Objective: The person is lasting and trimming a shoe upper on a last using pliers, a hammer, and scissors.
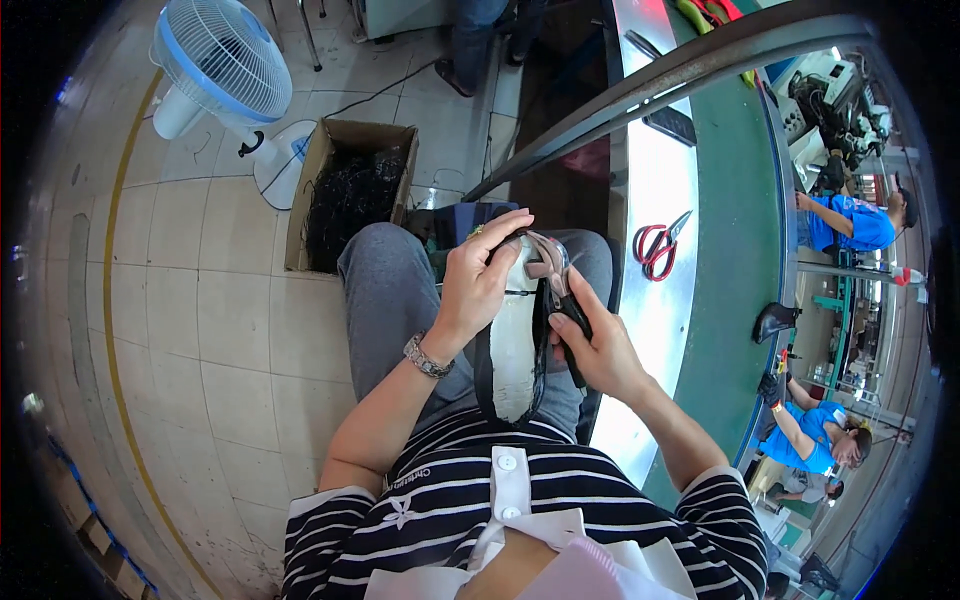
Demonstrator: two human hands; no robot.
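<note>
A black shoe point(514, 350) lies bottom up between my thighs, its pale underside facing me and its black upper wrapped round the edge. My left hand point(476, 285) is closed round the far end of the shoe, the thumb pressed against the pale underside. In my right hand point(608, 350) I grip a pair of pincers point(562, 296) with a bright metal head and dark handles. The head of the pincers is at the shoe's far right edge, near my left fingertips. What exactly the jaws pinch is too small to tell.
Red-handled scissors point(656, 252) and a dark phone-like object point(670, 126) lie on the metal ledge beside a green conveyor belt point(738, 220). A metal bar point(640, 90) slants overhead. Left stand a cardboard box point(297, 235) of black scraps and a fan point(225, 60). Co-workers in blue point(815, 432) are across the belt.
</note>
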